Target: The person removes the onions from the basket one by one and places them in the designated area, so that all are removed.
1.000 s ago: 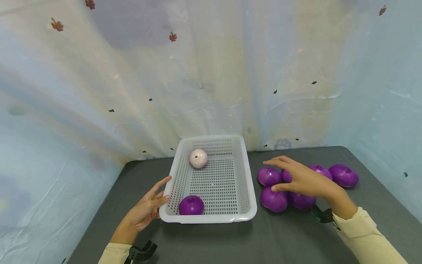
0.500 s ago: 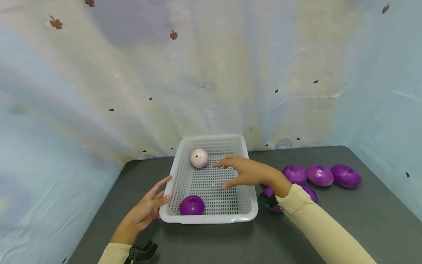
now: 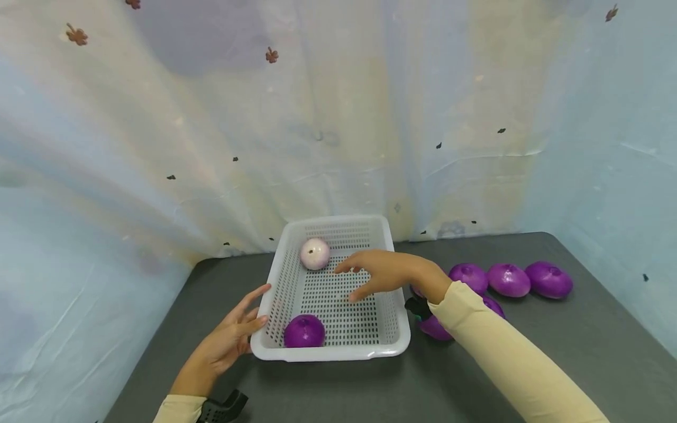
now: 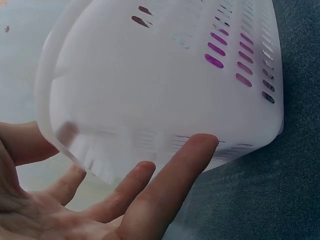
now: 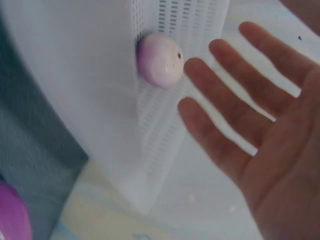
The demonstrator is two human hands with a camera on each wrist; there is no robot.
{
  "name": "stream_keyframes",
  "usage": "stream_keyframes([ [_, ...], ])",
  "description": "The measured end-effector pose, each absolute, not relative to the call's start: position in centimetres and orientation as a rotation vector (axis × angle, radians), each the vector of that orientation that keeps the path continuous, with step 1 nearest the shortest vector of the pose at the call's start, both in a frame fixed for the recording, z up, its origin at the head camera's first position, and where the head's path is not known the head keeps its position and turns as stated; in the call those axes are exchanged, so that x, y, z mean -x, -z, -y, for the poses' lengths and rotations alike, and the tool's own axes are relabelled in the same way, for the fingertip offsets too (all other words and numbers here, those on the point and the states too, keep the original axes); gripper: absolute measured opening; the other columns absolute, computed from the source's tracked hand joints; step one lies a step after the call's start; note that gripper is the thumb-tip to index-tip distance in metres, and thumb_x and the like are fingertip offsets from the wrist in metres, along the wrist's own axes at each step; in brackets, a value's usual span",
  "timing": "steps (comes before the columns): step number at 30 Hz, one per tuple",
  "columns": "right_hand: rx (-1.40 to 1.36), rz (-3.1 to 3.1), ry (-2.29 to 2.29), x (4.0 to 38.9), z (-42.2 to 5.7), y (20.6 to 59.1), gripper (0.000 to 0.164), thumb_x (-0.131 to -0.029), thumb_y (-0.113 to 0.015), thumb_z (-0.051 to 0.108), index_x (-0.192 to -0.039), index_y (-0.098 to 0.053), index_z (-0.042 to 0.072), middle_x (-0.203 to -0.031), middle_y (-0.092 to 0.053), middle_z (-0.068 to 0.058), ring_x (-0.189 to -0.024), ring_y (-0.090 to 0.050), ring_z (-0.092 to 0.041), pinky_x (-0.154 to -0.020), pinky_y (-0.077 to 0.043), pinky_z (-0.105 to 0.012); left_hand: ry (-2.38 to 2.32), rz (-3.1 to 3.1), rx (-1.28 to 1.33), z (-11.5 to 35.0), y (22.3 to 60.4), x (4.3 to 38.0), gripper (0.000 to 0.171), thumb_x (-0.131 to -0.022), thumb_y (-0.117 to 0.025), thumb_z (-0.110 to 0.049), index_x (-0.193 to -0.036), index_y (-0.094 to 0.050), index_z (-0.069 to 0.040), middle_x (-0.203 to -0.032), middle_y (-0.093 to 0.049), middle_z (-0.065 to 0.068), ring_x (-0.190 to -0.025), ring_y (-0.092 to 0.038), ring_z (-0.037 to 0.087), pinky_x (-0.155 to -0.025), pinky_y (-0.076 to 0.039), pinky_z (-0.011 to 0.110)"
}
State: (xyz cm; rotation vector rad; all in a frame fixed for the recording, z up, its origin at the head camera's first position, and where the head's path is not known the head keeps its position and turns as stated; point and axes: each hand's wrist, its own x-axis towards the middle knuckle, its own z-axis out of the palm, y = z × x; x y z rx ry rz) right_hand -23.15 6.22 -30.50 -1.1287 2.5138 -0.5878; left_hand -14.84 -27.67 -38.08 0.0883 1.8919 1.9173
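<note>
A white slotted plastic basket (image 3: 338,353) stands on the table. Inside it a pale pink-white onion (image 3: 315,254) sits in the far left corner, and a purple onion (image 3: 304,331) lies at the near left. My left hand (image 3: 224,341) holds the basket's left side: in the left wrist view the thumb (image 4: 25,142) reaches the rim while the fingers (image 4: 167,187) lie along the outer wall. Over the basket's right half hovers my right hand (image 3: 388,271), fingers spread and nothing held. The right wrist view shows its palm (image 5: 285,165) facing the pale onion.
To the right of the basket several purple onions (image 3: 509,280) lie on the dark grey table (image 3: 338,393), some partly hidden by my right arm. A pale patterned curtain (image 3: 338,117) hangs behind the table and along both sides.
My right hand has moved left from above the onion pile to over the basket, where it stays with only a slight shift. The left hand keeps its place at the basket.
</note>
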Motion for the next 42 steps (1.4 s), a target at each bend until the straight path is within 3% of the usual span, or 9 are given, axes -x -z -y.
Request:
stream_keyframes([
  [12, 1.323, -2.411, 0.582, 23.8, -0.7, 31.3, 0.059, -0.081, -0.074, 0.041, -0.135, -0.052, 0.030, -0.133, -0.055, 0.017, -0.116, -0.054, -0.007, -0.099, -0.046, -0.030, -1.955, -1.860, -0.065, 27.9, 38.2, 14.7, 0.072, -0.098, -0.053, -0.017, -0.152, -0.010, -0.037, -0.153, -0.021, 0.021, -0.117, -0.057, 0.029, -0.080, -0.055, 0.050],
  [20, 1.266, -2.285, 0.533, 24.3, 2.5, 34.0, 0.068, -0.073, -0.082, 0.037, -0.134, -0.052, 0.033, -0.135, -0.054, 0.012, -0.126, -0.051, -0.016, -0.101, -0.046, -0.035, -1.968, -1.838, -0.074, 28.0, 38.4, 14.8, 0.074, -0.097, -0.053, -0.015, -0.152, -0.008, -0.037, -0.157, -0.011, 0.021, -0.121, -0.052, 0.031, -0.082, -0.054, 0.053],
  [30, 1.274, -2.224, 0.394, 23.7, 3.8, 35.5, 0.079, -0.068, -0.085, 0.038, -0.136, -0.046, 0.043, -0.144, -0.046, 0.015, -0.136, -0.041, -0.012, -0.109, -0.039, -0.040, -1.965, -1.838, -0.050, 28.0, 38.1, 14.9, 0.074, -0.097, -0.054, -0.015, -0.151, -0.010, -0.039, -0.156, -0.013, 0.019, -0.119, -0.055, 0.031, -0.082, -0.053, 0.055],
  [42, 1.196, -2.161, 0.450, 23.3, 3.4, 35.9, 0.075, -0.072, -0.083, 0.037, -0.138, -0.047, 0.035, -0.138, -0.051, 0.011, -0.128, -0.048, -0.013, -0.104, -0.045, -0.035, -1.950, -1.832, -0.051, 27.8, 38.3, 15.0, 0.074, -0.097, -0.054, -0.015, -0.151, -0.010, -0.038, -0.157, -0.012, 0.020, -0.122, -0.052, 0.033, -0.082, -0.053, 0.055],
])
